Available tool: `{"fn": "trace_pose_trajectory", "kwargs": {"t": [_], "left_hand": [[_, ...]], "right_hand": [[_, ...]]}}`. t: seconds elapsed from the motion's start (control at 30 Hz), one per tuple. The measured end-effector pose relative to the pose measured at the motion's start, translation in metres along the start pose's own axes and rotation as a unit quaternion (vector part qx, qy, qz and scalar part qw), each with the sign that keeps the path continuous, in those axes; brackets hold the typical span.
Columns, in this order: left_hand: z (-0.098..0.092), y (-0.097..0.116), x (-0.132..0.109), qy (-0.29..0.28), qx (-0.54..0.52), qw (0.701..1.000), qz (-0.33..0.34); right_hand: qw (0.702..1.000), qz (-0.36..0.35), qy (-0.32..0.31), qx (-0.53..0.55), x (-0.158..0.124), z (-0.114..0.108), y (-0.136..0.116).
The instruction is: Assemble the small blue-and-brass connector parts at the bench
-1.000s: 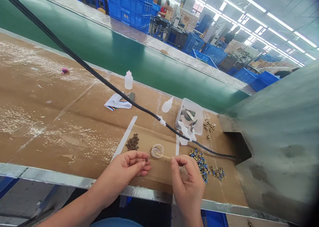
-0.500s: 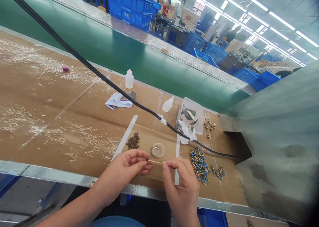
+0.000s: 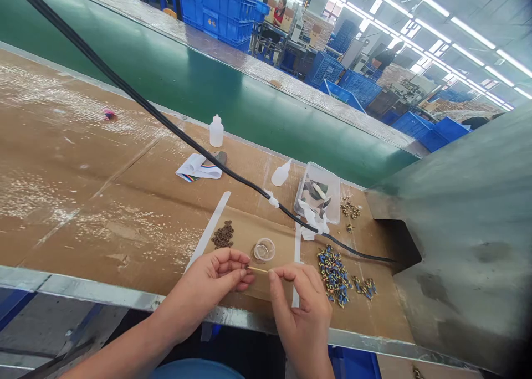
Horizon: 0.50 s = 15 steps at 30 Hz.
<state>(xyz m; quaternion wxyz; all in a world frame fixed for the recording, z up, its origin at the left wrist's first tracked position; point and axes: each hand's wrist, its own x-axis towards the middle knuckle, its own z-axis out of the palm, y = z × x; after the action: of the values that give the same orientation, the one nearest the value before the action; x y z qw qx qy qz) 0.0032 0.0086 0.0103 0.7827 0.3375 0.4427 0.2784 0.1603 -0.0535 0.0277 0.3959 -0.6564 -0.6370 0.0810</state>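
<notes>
My left hand is closed, pinching a small dark brown piece between thumb and fingers; most of it is hidden. My right hand holds the end of a thin wooden stick, like a toothpick, between thumb and forefinger. The stick's far tip meets the brown piece at my left fingertips. Just beyond the hands stands a small clear plastic cup. A heap of small brown ring-shaped pieces lies past my left hand. To the right of my right hand is a pile of small blue and brass-coloured parts.
A black cable crosses above the cardboard-covered bench. Farther back are a white bottle, a squeeze bottle, a folded cloth strip and a clear tub. A metal panel stands at the right.
Both hands keep almost the same pose, the stick still between them. The view has shifted very slightly.
</notes>
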Motion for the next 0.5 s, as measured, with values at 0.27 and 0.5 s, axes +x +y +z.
{"fn": "trace_pose_trajectory", "kwargs": {"t": [0.27, 0.5], "left_hand": [[-0.0027, -0.0058, 0.0016, -0.021, 0.005, 0.999, 0.031], [-0.0008, -0.0032, -0.0007, -0.008, 0.009, 1.0, 0.022]], "right_hand": [[1.0, 0.008, 0.004, 0.001, -0.0015, -0.0026, 0.0001], [1.0, 0.007, 0.01, 0.006, -0.0022, -0.0038, -0.0001]]}}
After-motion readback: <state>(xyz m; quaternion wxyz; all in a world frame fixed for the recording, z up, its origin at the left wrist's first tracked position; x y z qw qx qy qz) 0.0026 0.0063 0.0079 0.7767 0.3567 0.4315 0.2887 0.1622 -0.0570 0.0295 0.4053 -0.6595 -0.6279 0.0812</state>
